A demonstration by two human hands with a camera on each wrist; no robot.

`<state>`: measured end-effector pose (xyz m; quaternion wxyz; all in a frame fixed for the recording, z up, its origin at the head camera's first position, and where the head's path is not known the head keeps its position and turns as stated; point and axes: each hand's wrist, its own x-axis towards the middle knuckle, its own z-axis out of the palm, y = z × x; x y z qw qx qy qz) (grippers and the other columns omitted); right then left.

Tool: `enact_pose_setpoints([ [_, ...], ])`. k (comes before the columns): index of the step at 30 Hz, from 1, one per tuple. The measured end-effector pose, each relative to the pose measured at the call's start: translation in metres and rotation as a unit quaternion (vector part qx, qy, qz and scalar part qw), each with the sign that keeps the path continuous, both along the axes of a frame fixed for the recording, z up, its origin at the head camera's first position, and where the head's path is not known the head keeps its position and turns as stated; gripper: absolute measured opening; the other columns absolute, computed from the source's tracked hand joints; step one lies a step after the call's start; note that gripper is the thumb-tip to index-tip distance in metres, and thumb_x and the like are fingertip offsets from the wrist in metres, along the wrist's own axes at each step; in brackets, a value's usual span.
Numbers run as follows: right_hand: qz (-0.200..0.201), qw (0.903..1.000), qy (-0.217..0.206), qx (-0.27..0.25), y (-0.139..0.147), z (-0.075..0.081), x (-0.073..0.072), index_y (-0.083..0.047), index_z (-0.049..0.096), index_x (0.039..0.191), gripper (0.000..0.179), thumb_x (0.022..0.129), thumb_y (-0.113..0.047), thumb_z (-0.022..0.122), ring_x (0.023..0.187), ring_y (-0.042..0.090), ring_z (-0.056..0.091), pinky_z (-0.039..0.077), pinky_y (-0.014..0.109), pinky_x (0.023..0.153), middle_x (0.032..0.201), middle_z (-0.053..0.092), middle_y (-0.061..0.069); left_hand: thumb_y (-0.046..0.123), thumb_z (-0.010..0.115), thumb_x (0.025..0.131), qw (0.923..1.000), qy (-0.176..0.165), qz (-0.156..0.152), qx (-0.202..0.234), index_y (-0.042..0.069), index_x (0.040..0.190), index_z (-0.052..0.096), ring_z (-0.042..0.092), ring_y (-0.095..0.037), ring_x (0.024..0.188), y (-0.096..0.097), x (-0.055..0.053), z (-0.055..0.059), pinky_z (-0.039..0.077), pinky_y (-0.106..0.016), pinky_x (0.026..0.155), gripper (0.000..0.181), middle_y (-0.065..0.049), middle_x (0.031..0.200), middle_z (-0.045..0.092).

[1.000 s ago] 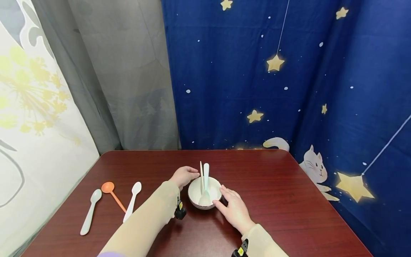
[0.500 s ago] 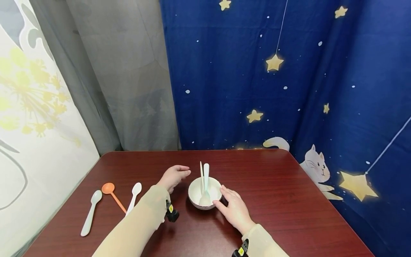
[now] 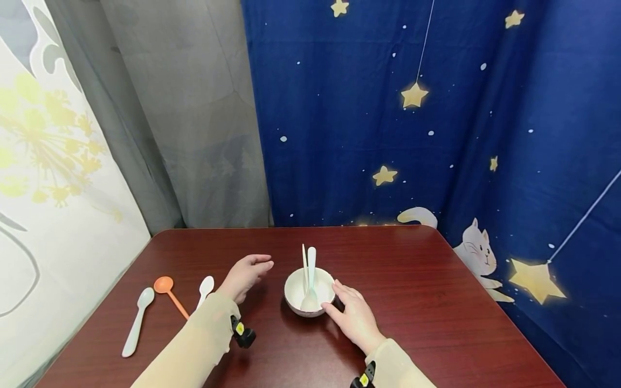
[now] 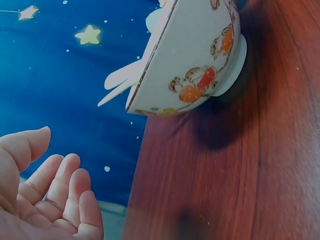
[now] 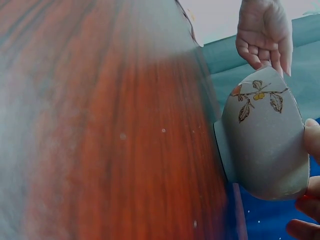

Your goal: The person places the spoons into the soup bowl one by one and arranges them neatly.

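Observation:
A white bowl (image 3: 324, 285) with painted fruit and leaves on its outside (image 4: 200, 55) stands upright on the table. Two pale utensils lean in it, handles up over the far rim; one is a mint-and-white spoon (image 3: 311, 269), the other a thin cream handle (image 3: 304, 261) whose kind I cannot tell. My right hand (image 3: 356, 318) holds the bowl's right side, thumb and fingers at the rim. Left of the bowl, apart from it, my left hand (image 3: 246, 277) is raised over the table with loosely bent fingers and nothing in them.
On the left of the dark red table (image 3: 402, 269) lie a pale spoon (image 3: 137, 323), an orange spoon (image 3: 170, 291) and a white spoon (image 3: 206, 285), partly hidden by my left forearm. Curtains (image 3: 349, 134) hang behind the table.
My left hand has drawn back from the bowl's left side toward the spoons, and its forearm now covers more of the white spoon. The right hand and bowl have stayed put.

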<state>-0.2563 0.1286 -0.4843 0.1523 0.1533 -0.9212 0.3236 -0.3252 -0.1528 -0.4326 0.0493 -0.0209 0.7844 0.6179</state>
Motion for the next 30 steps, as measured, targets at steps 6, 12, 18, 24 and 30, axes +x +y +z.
enact_pose_setpoints([
  [6,-0.002,1.0,0.002,0.001,0.0,0.0,0.0,-0.004,0.057,0.133,0.062,0.088,-0.046,0.065,0.127,0.033,0.048,0.038,0.045,0.104,0.139,0.053,0.008,0.031,0.065,0.092,0.9999,0.005,0.001,-0.013,0.007,0.132,0.055,0.052,-0.035,0.12,-0.014,0.012,0.001,0.043,-0.049,0.099,0.048,-0.016,0.132,0.054],
  [12,-0.003,1.0,0.001,0.003,0.0,0.0,0.0,-0.004,0.057,0.133,0.061,0.089,-0.046,0.065,0.127,0.033,0.048,0.038,0.045,0.104,0.139,0.053,0.006,0.031,0.065,0.093,0.9997,0.016,0.004,-0.017,0.005,0.134,0.053,0.052,-0.033,0.121,-0.029,0.024,0.003,0.042,-0.048,0.1,0.05,-0.017,0.132,0.054],
  [18,-0.004,1.0,-0.001,-0.002,0.0,0.0,0.0,-0.004,0.057,0.133,0.061,0.088,-0.045,0.065,0.127,0.033,0.048,0.038,0.046,0.103,0.139,0.053,0.007,0.032,0.064,0.093,0.999,0.028,0.027,-0.024,0.005,0.133,0.053,0.054,-0.033,0.118,-0.043,0.03,0.0,0.043,-0.048,0.1,0.05,-0.016,0.128,0.058],
  [24,-0.001,1.0,-0.003,-0.008,0.0,0.0,0.0,-0.004,0.057,0.133,0.062,0.088,-0.045,0.066,0.127,0.033,0.048,0.038,0.045,0.104,0.139,0.053,0.008,0.033,0.063,0.094,0.9985,0.033,0.035,-0.027,0.003,0.134,0.051,0.053,-0.035,0.117,-0.056,0.036,-0.003,0.042,-0.049,0.099,0.052,-0.017,0.126,0.057],
  [30,0.003,0.9999,-0.005,-0.009,0.0,0.0,-0.001,-0.004,0.056,0.133,0.062,0.088,-0.045,0.066,0.127,0.033,0.047,0.038,0.045,0.103,0.139,0.052,0.009,0.037,0.063,0.093,0.9975,0.027,0.046,-0.045,0.004,0.136,0.05,0.055,-0.034,0.109,-0.067,0.043,-0.003,0.046,-0.043,0.093,0.055,-0.016,0.124,0.058],
])
